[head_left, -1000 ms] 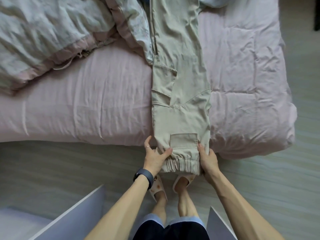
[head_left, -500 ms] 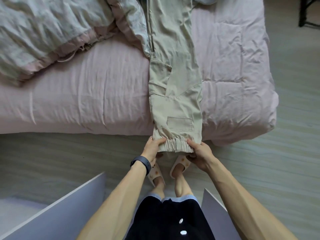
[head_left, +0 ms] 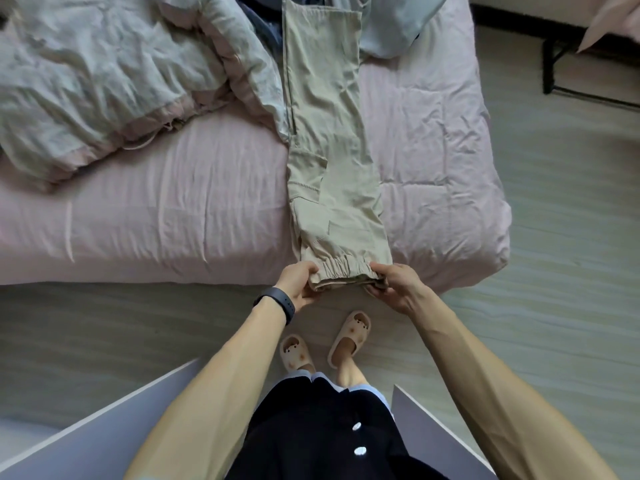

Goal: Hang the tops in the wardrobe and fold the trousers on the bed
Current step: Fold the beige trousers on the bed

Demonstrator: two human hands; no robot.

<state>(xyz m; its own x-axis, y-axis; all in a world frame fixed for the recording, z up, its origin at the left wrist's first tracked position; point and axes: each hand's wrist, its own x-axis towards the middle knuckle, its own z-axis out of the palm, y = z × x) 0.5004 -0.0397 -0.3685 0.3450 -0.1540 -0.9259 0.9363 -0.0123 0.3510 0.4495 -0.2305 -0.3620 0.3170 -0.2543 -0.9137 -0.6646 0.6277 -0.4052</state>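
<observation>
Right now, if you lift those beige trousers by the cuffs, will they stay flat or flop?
Probably flop: the trousers look like thin, wrinkly cloth that bends over the bed edge. Probably light too: the left hand and right hand hold the cuffs in a finger pinch.

1. Bare bed (head_left: 173, 209) lies open either side of the trousers (head_left: 329, 150).
2. A crumpled duvet (head_left: 104, 74) — heaped far left — touches the trousers' upper edge.
3. White panels (head_left: 104, 427) close in low on both sides.
</observation>
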